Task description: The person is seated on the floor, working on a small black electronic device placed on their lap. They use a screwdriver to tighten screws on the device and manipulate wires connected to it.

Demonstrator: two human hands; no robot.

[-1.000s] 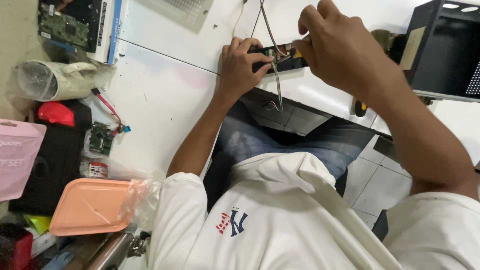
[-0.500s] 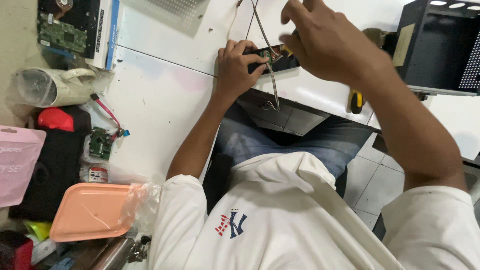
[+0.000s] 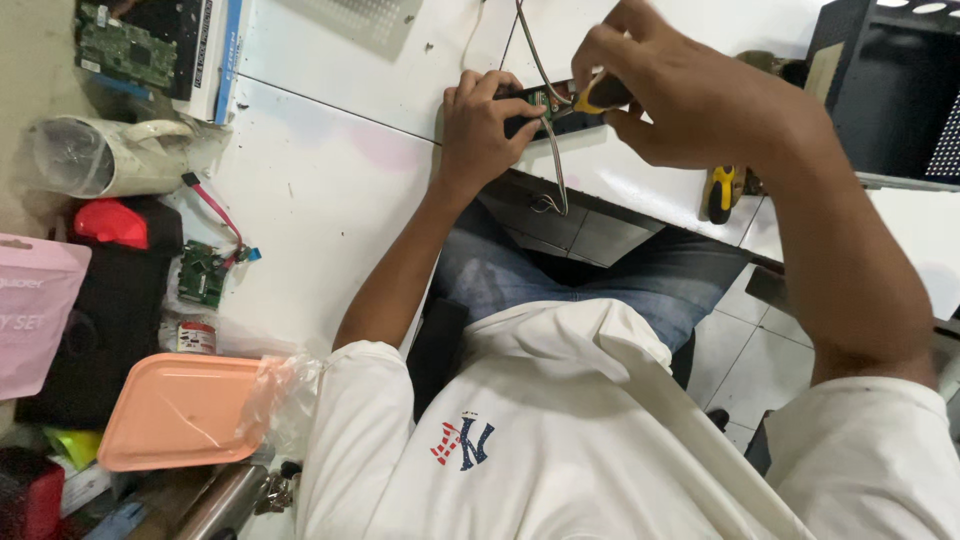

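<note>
My left hand [image 3: 480, 130] lay curled on a small dark board [image 3: 545, 108] at the white table's [image 3: 330, 190] edge, fingers pressing it flat. My right hand [image 3: 680, 95] was closed around a yellow-handled tool [image 3: 600, 93], its tip at the board. Thin wires [image 3: 553, 160] hung from the board over the edge. A second yellow tool [image 3: 722, 190] lay near my right wrist.

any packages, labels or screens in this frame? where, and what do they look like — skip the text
Flat pink printed pouch: far left edge, pale lettering.
Blue-and-white flat box: top left, under a green circuit board.
Small round tin with red-and-white label: left, above the orange plastic tray lid.
Dark boxy cabinet with dotted LED panel: top right, unlit.
Clear plastic bag: beside the tray.
</note>
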